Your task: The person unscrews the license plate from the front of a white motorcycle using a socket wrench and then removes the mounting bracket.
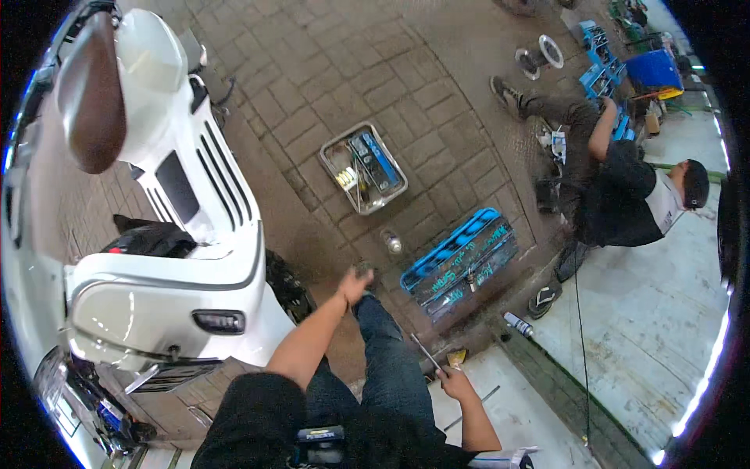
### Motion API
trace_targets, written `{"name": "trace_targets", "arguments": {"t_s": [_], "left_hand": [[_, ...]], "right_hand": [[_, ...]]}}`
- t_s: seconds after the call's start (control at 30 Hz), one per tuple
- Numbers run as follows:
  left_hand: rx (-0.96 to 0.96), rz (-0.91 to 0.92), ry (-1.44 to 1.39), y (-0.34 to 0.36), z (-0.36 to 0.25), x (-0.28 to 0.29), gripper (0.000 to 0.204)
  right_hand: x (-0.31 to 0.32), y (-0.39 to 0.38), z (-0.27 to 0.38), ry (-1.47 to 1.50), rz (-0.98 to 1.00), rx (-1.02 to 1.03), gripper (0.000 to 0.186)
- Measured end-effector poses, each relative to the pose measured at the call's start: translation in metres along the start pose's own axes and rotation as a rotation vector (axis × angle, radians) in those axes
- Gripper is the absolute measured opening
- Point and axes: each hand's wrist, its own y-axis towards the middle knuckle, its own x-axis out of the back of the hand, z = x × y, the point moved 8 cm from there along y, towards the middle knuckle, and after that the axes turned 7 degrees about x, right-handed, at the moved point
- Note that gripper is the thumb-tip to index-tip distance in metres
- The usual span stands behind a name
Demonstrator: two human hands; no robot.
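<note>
My right hand (455, 383) is closed around one end of a slim metal rod-shaped tool (426, 350), which points up and to the left beside my right leg. Its exact kind is too small to tell. My left hand (355, 285) reaches forward past my knee, next to my dark shoe (366, 273). Its fingers look curled, and whatever may be in them does not show. Just ahead of that hand a small clear round container (392, 244) stands on the paving. An open blue toolbox (459, 262) lies to the right of it.
A white scooter (226, 289) stands close on my left. Ahead, a metal tray (324, 160) holds a battery-like box and small parts. A seated person (625, 195) is at the right, near another blue toolbox (598, 59). A spray can (518, 324) lies by the ledge.
</note>
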Motion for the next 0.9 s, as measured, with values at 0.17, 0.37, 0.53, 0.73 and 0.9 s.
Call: {"name": "trace_targets", "arguments": {"t_s": [0.17, 0.37, 0.53, 0.73, 0.9], "left_hand": [[0.007, 0.309, -0.055, -0.179, 0.087, -0.009, 0.075], [-0.186, 0.474, -0.916, -0.314, 0.119, 0.053, 0.05], [-0.348, 0.193, -0.96, -0.401, 0.161, 0.183, 0.038], [-0.367, 0.129, -1.067, -0.47, 0.21, 0.279, 0.039], [-0.457, 0.1, -1.082, -0.464, 0.215, 0.327, 0.037]], "right_hand": [[-0.011, -0.006, 0.108, -0.028, 0.012, 0.247, 0.035], [-0.056, -0.124, 0.303, -0.012, 0.257, 0.491, 0.035], [-0.132, -0.218, 0.375, -0.373, 0.066, 0.693, 0.046], [-0.181, -0.358, 0.443, -0.194, 0.054, 1.049, 0.072], [-0.228, -0.415, 0.484, -0.129, -0.259, 1.104, 0.073]]}}
